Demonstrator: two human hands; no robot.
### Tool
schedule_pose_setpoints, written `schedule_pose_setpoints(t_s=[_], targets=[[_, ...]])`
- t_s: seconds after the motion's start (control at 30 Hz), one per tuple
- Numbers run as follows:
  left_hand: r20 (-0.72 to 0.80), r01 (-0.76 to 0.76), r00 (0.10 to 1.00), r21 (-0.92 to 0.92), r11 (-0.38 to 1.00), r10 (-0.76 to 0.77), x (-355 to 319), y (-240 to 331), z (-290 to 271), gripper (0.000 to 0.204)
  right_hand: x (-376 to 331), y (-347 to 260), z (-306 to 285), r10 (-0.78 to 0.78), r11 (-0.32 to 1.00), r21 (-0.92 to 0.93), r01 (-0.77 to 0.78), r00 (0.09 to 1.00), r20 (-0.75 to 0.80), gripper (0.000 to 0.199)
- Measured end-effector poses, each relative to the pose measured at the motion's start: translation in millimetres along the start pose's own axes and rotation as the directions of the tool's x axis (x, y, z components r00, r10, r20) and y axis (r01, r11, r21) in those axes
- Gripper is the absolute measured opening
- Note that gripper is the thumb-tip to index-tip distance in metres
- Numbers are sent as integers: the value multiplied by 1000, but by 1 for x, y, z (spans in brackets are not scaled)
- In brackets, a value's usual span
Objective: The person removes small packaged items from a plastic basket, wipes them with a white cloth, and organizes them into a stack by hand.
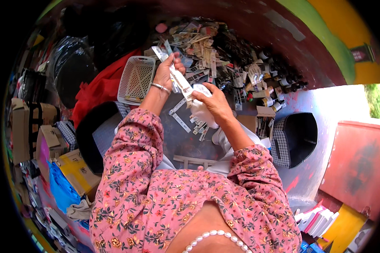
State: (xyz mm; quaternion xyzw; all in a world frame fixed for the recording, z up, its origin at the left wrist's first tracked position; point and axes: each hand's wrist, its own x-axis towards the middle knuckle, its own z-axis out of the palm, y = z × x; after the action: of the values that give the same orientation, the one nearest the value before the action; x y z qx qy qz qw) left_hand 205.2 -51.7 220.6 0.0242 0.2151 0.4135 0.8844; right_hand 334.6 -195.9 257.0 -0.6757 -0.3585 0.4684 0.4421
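My left hand (168,71), a bangle on its wrist, is closed around the upper part of a long, narrow white packet (180,82) with printing on it. A second pale strip lies along the packet in the same grip. The packet slants down to my right hand (214,103), whose thumb and fingers pinch its lower end. A crumpled white cloth or soft wrap (203,113) bunches under the right hand; whether the hand grips it too is unclear. Several narrow printed strips (180,121) lie on the grey floor below the hands.
A white perforated basket (136,79) stands left of my left hand, beside red cloth (99,90). Ahead spreads a heap of small packets (202,42), with dark bottles (285,81) at its right. Black checked bins (297,139) and cardboard boxes (78,170) flank me.
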Motion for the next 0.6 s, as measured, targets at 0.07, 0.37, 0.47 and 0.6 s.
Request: schedule_pose_setpoints(t_s=[0.07,0.37,0.47,0.6], targets=[[123,27,992,-75,997,-18,-1,10,8,20,4,-1,-4,152,947,251,-202,967,206,52],[192,-63,980,61,996,50,-10,14,27,40,3,-35,7,154,899,279,-337,840,521,44],[188,-53,982,205,977,14,-4,9,19,43,1,-38,13,139,925,229,-302,832,537,37],[105,-48,994,317,947,15,-9,-2,24,42,7,-29,5,189,903,276,-329,881,433,28]])
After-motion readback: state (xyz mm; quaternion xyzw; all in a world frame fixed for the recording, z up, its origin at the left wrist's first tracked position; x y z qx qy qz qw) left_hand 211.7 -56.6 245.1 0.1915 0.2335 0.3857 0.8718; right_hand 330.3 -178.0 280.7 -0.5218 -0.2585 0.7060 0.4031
